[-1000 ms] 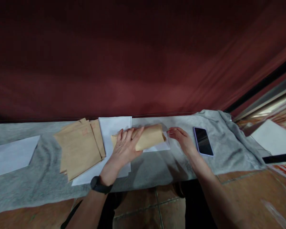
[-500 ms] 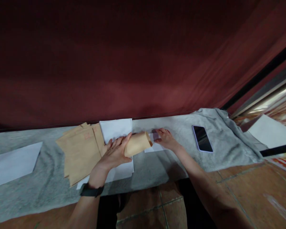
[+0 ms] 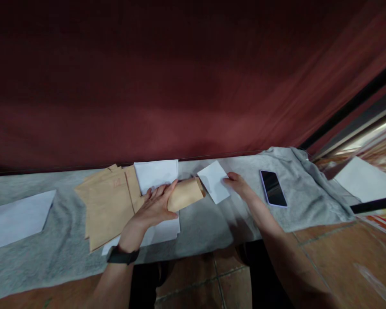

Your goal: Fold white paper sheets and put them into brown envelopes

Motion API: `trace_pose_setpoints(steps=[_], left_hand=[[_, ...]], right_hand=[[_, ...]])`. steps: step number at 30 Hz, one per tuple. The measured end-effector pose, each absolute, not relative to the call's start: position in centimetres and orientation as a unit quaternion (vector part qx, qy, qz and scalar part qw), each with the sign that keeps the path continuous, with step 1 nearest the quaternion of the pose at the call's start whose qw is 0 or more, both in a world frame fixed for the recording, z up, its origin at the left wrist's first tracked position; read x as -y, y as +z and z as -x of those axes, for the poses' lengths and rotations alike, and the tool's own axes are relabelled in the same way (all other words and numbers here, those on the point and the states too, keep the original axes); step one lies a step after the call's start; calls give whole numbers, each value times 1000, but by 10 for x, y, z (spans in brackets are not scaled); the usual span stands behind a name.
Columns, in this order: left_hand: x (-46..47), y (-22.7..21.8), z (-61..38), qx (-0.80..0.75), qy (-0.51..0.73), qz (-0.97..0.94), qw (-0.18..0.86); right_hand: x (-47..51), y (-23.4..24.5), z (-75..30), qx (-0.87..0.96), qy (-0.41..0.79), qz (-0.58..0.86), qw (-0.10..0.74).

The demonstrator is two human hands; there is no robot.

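Observation:
My left hand point(image 3: 159, 204), with a dark band on its wrist, grips a small brown envelope point(image 3: 186, 195) by its left end, fingers along the top and thumb below. The envelope's mouth gapes a little at its right end. In my right hand point(image 3: 238, 184) a white folded paper point(image 3: 215, 181) is pinched by its right edge, tilted, its left side close to the envelope's mouth. White sheets point(image 3: 156, 176) lie under and behind my left hand. Left of that hand are several brown envelopes point(image 3: 109, 208) with faint red print, overlapping in a pile.
A grey cloth point(image 3: 193, 231) covers the long narrow surface. On it, a phone point(image 3: 273, 188) with a pale purple edge lies to the right, and a white sheet point(image 3: 16, 219) at the far left. A dark red curtain point(image 3: 180, 86) hangs behind. Tiled floor point(image 3: 334, 253) shows in front.
My right hand has picked up the white paper from the cloth, lifting and turning it beside the envelope's mouth. My left hand stays on the envelope.

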State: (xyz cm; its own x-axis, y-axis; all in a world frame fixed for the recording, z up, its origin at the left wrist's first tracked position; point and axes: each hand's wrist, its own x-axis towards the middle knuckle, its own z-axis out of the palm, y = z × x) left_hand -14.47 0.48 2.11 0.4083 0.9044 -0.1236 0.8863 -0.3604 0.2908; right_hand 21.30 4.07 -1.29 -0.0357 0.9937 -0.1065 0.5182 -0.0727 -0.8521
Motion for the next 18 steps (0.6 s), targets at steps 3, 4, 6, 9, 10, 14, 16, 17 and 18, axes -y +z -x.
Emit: trace_pose_setpoints(steps=[3, 4, 6, 9, 10, 14, 16, 17, 18], left_hand=[[-7, 20, 141, -545, 55, -826, 133], [-8, 21, 140, -544, 64, -827, 122], [-10, 23, 138, -539, 85, -832, 94], [-13, 29, 133, -528, 120, -839, 45], [-14, 31, 132, -525, 129, -841, 29], [-16, 35, 130, -512, 146, -846, -20], [-17, 35, 131, -503, 149, -851, -37], [-17, 34, 131, -498, 150, -853, -44], [-17, 34, 131, -493, 150, -856, -50]], right_hand=[[-38, -9, -219, 532, 452, 592, 403], [-37, -6, -220, 509, 474, 575, 430], [-35, -1, -220, 488, 506, 542, 461], [-33, 7, -220, 484, 532, 503, 480], [-32, 9, -221, 488, 532, 502, 476], [-31, 12, -227, 516, 507, 532, 440], [-30, 11, -232, 531, 489, 541, 431], [-29, 11, -234, 537, 483, 543, 428], [-29, 11, -236, 542, 479, 545, 423]])
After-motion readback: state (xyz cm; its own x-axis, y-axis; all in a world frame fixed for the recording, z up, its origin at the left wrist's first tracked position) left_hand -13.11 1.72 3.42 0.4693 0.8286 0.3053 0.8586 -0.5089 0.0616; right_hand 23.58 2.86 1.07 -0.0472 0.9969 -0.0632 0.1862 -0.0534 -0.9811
